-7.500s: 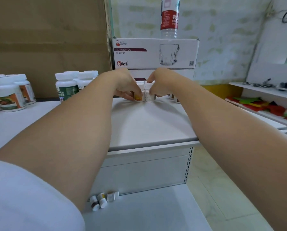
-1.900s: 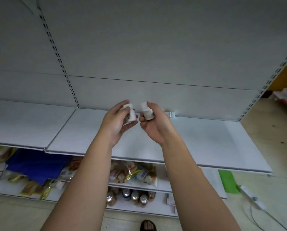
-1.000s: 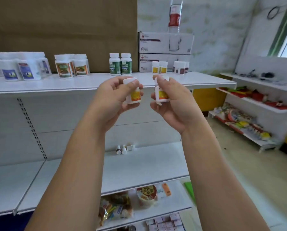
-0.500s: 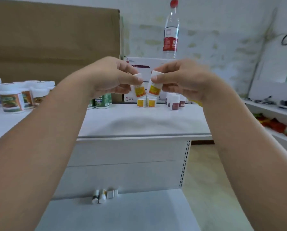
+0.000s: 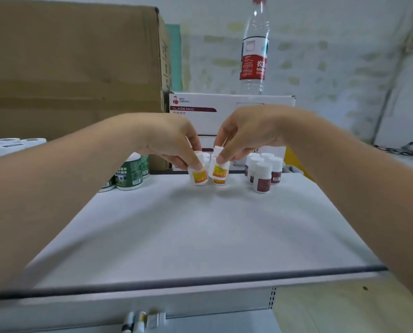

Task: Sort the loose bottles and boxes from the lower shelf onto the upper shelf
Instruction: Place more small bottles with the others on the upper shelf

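Note:
My left hand (image 5: 169,140) pinches a small white bottle with a yellow label (image 5: 198,175) by its cap, low over the upper shelf (image 5: 200,231). My right hand (image 5: 246,133) pinches a matching yellow-label bottle (image 5: 218,169) beside it, slightly tilted. Both sit just in front of other yellow-label bottles (image 5: 219,181) at the back of the shelf. On the lower shelf, a few small items (image 5: 141,320) lie against the back panel.
Dark-red-label bottles (image 5: 263,174) stand right of my hands, green-label bottles (image 5: 128,174) left, larger white jars (image 5: 11,145) far left. Glass mug boxes (image 5: 229,104) with a water bottle (image 5: 254,49) on top and a cardboard box (image 5: 71,66) stand behind.
Both hands have carried the two yellow-label bottles from the lower shelf up and forward, and have lowered them to the upper shelf beside the other yellow-label bottles.

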Demonstrator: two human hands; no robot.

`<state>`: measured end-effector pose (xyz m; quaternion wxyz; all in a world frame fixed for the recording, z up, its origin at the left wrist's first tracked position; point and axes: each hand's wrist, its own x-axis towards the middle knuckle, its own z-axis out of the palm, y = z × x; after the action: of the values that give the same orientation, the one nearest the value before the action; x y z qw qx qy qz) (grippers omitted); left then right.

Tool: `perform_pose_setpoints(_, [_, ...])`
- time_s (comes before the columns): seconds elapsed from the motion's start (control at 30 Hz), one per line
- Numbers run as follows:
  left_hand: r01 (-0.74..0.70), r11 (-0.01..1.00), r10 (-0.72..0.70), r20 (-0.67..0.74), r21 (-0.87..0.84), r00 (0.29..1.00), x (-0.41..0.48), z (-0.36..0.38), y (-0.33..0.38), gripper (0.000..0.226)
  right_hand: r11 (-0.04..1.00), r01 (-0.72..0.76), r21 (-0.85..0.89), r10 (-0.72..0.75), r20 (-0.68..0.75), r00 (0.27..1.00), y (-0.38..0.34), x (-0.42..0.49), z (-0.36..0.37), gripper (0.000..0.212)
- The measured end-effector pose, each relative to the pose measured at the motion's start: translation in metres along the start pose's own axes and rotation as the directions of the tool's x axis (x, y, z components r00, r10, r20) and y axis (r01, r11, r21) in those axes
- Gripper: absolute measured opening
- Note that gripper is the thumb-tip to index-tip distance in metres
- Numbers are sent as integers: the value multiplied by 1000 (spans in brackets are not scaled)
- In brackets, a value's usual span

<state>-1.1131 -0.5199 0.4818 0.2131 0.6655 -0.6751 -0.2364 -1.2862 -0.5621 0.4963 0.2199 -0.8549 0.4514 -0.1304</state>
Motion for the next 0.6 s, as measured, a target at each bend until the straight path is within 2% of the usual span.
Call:
perform_pose_setpoints(0.23, [-48, 990, 52, -24, 133, 998, 14, 10, -14, 34, 944, -27, -330, 37, 26, 999, 5, 2, 16, 36])
perform_pose_setpoints(0.4, [-70, 975, 94, -106, 213, 990, 17, 16, -26, 39, 908, -42, -417, 25, -45, 999, 11, 3, 22, 40])
perform_pose_setpoints(0.6, [-68, 997, 71, -121, 22, 990, 19, 25, -32, 35, 926, -64, -373, 37, -79, 996, 19, 6, 25, 42])
